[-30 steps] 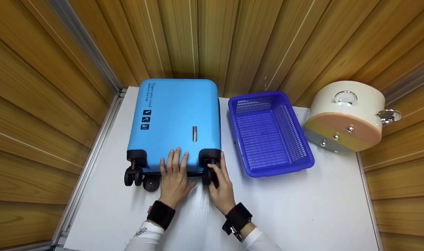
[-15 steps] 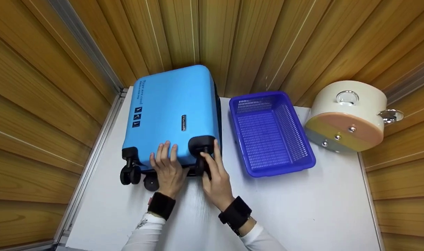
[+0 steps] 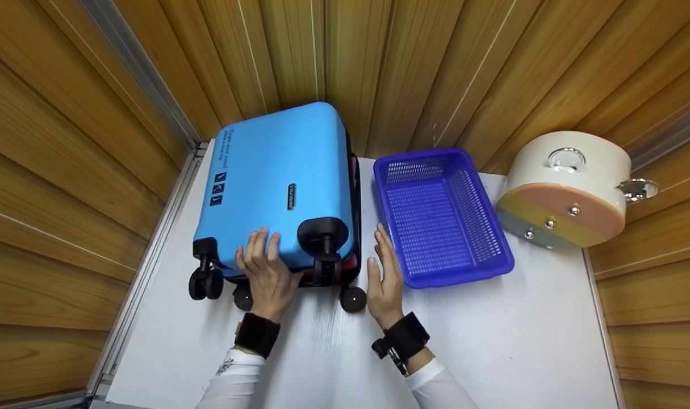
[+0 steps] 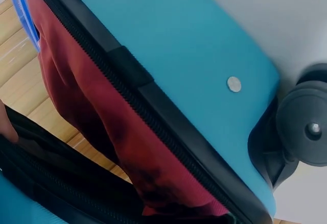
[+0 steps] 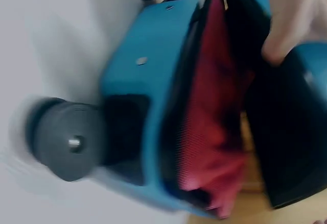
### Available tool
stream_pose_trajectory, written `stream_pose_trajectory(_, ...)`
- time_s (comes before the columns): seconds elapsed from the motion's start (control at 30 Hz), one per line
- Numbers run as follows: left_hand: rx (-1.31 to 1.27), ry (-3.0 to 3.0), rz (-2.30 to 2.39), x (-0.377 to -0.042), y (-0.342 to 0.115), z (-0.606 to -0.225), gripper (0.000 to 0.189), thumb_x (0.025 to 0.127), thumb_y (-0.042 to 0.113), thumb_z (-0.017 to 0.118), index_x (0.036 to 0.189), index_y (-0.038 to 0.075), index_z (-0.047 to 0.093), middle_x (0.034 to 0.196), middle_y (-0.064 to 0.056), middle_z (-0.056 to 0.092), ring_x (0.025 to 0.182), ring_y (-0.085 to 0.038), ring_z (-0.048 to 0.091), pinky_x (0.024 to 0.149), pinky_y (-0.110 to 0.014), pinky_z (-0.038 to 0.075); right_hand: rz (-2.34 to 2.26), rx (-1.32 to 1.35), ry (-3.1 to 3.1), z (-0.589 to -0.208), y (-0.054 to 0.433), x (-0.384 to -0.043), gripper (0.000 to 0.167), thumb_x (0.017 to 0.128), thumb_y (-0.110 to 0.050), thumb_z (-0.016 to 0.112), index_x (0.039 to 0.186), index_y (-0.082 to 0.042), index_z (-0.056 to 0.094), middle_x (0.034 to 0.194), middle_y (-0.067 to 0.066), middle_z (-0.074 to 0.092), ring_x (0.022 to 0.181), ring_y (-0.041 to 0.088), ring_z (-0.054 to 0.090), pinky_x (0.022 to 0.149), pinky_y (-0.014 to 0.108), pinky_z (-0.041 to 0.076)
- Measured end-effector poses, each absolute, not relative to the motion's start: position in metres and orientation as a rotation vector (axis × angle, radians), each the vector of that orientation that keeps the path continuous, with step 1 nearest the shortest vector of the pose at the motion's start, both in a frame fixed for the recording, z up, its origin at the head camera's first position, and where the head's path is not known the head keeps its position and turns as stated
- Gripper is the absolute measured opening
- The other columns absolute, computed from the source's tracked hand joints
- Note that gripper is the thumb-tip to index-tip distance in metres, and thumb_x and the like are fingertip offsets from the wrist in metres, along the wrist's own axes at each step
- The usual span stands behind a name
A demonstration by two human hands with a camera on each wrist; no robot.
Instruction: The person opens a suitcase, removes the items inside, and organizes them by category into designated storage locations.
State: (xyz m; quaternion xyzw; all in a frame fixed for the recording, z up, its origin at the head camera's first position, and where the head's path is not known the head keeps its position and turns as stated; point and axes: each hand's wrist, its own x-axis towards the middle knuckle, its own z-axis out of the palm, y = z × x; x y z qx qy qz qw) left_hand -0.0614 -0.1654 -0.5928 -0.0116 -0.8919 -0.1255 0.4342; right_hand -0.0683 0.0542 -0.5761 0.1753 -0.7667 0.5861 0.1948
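A blue hard-shell suitcase (image 3: 271,165) lies flat on the white table, its lid raised from the base on the right side. My left hand (image 3: 270,284) grips the lid's near edge, fingers on top and the thumb inside the rim, as the right wrist view shows. Red fabric lining (image 4: 122,127) shows in the gap between the zipper-edged halves. My right hand (image 3: 385,284) is held apart from the suitcase with fingers straight, between a lower black wheel (image 3: 353,299) and the purple basket (image 3: 455,279).
On the right, a cream round case (image 3: 572,153) with a striped front and metal handles stands against the wood-panelled wall (image 3: 350,62). The basket sits between it and the suitcase. The white table (image 3: 492,341) extends toward the person.
The suitcase lid has lifted on its right side, opening a gap. My right hand has let go of the right corner wheel and moved right. My left hand has stayed on the near edge.
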Motion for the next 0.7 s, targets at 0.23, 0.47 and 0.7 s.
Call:
stream_pose_trajectory(0.23,-0.054,-2.202,-0.31,-0.061,-0.167,-0.596,0.117,0.05,0.028,0.107,0.139,0.005,0.036,0.145,-0.023,0.038,0.133,-0.043,0.038,0.111,-0.063,0.023,1.682,0.196,-2.597,-0.621,0.058,-0.092,0.056,0.105,-0.003,0.054,0.157,0.008,0.035,0.161,0.028,0.037,0.14,0.044,0.048,0.112,0.051,0.045)
stream_pose_trajectory(0.47,-0.067,-2.192,-0.328,-0.059,-0.171,-0.597,0.117,0.048,0.031,0.107,0.138,0.005,0.036,0.143,-0.023,0.039,0.13,-0.043,0.039,0.109,-0.063,0.024,1.565,0.117,-2.862,-0.64,0.054,-0.104,0.051,0.107,-0.01,0.05,0.155,0.005,0.042,0.108,0.026,0.071,0.089,0.032,0.065,0.091,0.05,0.053)
stream_pose_trajectory(0.7,-0.075,-2.164,-0.385,-0.06,-0.181,-0.593,0.109,0.055,0.03,0.104,0.138,0.004,0.037,0.142,-0.023,0.039,0.13,-0.043,0.04,0.109,-0.063,0.024,1.527,0.203,-2.897,-0.64,0.05,-0.098,0.053,0.106,-0.004,0.047,0.156,0.008,0.036,0.118,0.031,0.069,0.1,0.036,0.068,0.092,0.054,0.054)
